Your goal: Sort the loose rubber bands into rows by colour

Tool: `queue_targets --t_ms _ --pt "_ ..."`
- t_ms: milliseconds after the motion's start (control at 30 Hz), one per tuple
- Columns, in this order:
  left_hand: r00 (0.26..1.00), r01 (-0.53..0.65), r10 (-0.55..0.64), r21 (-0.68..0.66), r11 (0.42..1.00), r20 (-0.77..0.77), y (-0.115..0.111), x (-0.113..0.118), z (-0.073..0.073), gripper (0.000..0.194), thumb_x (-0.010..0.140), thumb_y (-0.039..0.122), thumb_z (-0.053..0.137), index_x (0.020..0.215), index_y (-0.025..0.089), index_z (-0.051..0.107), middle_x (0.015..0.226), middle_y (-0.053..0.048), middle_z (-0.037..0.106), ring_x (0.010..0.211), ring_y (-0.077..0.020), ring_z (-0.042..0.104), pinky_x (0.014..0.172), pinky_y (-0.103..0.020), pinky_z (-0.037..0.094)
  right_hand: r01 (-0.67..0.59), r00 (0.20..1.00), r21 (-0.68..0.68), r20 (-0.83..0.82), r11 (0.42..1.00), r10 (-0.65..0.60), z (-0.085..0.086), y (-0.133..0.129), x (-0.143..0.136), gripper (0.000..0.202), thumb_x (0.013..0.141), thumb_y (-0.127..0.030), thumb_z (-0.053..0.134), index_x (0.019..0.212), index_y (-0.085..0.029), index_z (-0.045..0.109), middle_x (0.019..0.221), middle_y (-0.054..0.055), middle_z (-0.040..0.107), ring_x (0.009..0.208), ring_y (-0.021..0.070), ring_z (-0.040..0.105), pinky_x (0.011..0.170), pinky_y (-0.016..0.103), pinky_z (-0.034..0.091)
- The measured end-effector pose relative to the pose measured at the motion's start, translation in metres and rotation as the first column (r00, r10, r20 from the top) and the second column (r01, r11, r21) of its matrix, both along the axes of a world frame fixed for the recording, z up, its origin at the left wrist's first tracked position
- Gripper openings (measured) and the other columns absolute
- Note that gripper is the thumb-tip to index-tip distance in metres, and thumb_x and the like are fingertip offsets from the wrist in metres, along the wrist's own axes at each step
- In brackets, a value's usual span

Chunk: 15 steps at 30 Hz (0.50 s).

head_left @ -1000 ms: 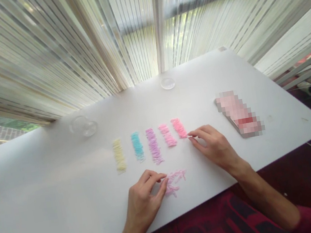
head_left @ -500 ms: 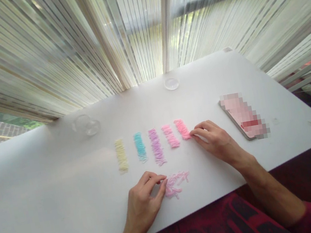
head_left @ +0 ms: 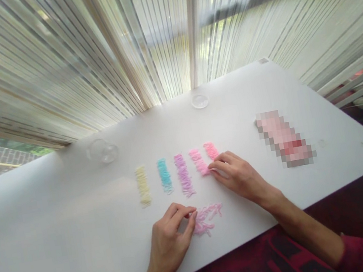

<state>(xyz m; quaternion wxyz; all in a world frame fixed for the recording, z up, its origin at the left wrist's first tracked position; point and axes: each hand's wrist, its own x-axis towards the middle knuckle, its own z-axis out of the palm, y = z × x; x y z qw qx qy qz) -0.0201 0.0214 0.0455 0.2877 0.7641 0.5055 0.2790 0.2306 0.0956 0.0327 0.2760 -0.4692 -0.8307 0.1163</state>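
My left hand rests at the left edge of a loose pile of pale pink-lilac thin pieces. Its thumb and forefinger are pinched together; anything between them is too small to make out. My right hand has its fingertips closed at the lower end of the light pink column, and what they hold is hidden. Behind those fingers, the brighter pink column is partly covered. Further left run a purple column, a blue column and a pale yellow column, each of small thin pieces laid side by side.
Clear round containers or lids lie at the back left of the white table. Another clear round dish sits at the back middle. A pixelated pink phone-shaped object lies right. A striped string curtain hangs along the far edge.
My right hand has moved left and slightly down, from the brighter pink column to the lower end of the light pink one. My left hand stays at the pile.
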Motion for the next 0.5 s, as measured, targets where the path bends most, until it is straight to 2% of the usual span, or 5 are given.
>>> queue_targets --t_ms 167,367,500 --pt "1.000 -0.007 0.007 0.010 1.000 0.003 0.000 0.000 -0.002 0.012 0.098 0.021 0.061 0.100 0.023 0.073 0.084 0.000 0.070 0.075 -0.0134 0.071 0.070 -0.023 0.055 0.023 0.998 -0.018 -0.053 1.000 -0.024 0.000 -0.009 0.004 0.015 0.096 -0.010 0.061 0.106 -0.019 0.068 0.097 0.008 0.069 0.090 0.0253 0.065 0.079 0.041 0.059" --pt "1.000 0.026 -0.026 -0.003 1.000 0.007 0.002 0.004 -0.003 0.013 0.099 0.020 0.060 0.103 0.023 0.073 0.086 0.000 0.070 0.077 -0.0134 0.071 0.071 -0.023 0.055 0.058 0.996 0.005 -0.066 0.998 -0.057 -0.005 -0.012 -0.004 0.028 0.100 -0.013 0.055 0.127 -0.019 0.062 0.113 0.013 0.069 0.101 0.0269 0.066 0.086 0.043 0.061" --pt "1.000 0.028 -0.028 0.000 1.000 0.008 0.001 0.004 -0.002 0.013 0.099 0.021 0.060 0.102 0.023 0.072 0.086 0.000 0.070 0.077 -0.0135 0.071 0.072 -0.023 0.055 0.001 1.000 0.024 -0.013 1.000 0.000 -0.006 -0.006 -0.012 0.027 0.099 -0.009 0.055 0.122 -0.017 0.066 0.111 0.013 0.069 0.099 0.0275 0.065 0.085 0.044 0.061"
